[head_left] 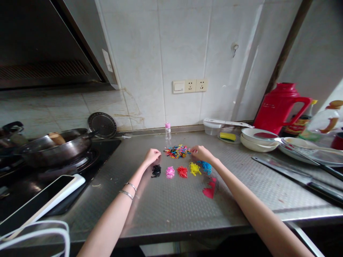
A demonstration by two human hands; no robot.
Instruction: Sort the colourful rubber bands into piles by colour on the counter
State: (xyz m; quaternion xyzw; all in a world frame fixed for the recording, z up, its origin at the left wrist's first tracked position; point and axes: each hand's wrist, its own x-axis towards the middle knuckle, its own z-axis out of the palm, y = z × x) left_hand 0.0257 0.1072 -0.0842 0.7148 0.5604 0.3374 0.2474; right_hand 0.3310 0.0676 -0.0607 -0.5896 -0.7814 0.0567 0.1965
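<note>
A mixed heap of small coloured rubber bands (177,151) lies on the metal counter between my hands. My left hand (152,156) is closed just left of the heap, fingertips together; anything in them is too small to make out. At the heap's right edge, my right hand (202,153) has its fingers drawn together, and what they pinch is unclear. Nearer me, single-colour piles form a row: black bands (156,171), pink bands (170,172), red bands (182,172), yellow bands (195,169) and blue bands (205,167), the last partly beside my right wrist.
Behind the heap stands a clear bottle (168,132) with a pink cap. A torn red piece (209,189) lies near my right forearm. Rightward are bowls (257,142), a knife (284,171) and a red thermos (281,107); leftward, a pan (59,150) and a phone (37,201).
</note>
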